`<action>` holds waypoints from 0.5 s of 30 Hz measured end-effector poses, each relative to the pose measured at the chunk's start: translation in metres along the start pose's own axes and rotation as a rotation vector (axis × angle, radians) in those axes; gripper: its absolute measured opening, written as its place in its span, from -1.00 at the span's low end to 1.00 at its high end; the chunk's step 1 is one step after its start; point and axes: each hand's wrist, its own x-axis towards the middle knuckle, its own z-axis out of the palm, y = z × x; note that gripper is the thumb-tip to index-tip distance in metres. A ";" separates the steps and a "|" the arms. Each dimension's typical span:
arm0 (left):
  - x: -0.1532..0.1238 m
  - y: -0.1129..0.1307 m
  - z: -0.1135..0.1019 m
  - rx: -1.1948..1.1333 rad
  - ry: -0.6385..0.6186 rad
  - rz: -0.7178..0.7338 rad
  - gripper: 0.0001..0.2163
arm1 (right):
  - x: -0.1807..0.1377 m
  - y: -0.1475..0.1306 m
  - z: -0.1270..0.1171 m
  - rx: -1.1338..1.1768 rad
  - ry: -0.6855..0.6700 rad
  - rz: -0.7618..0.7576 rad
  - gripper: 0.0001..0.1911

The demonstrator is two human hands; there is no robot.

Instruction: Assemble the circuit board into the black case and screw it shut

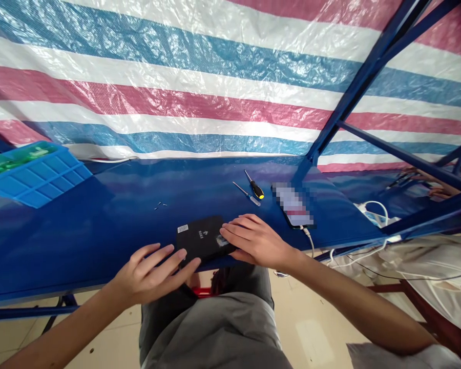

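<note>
A flat black box (203, 237) with a white label at one corner lies at the near edge of the blue table (100, 225). My left hand (153, 271) reaches its near-left corner, fingers stretched out and touching it. On the box's right side rests my right hand (253, 238), its fingers flat and extended across the top. Neither hand grips the box.
Two screwdrivers (251, 188), one with a yellow-black handle, lie beyond the box. A phone (294, 205) on a white cable sits to the right. Small screws (160, 205) lie mid-table. A blue compartment tray (34, 171) stands far left. Blue frame bars (369, 66) rise at right.
</note>
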 end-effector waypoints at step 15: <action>0.016 -0.051 0.019 0.026 -0.070 -0.002 -0.34 | 0.037 0.023 -0.027 0.476 0.043 0.149 -0.75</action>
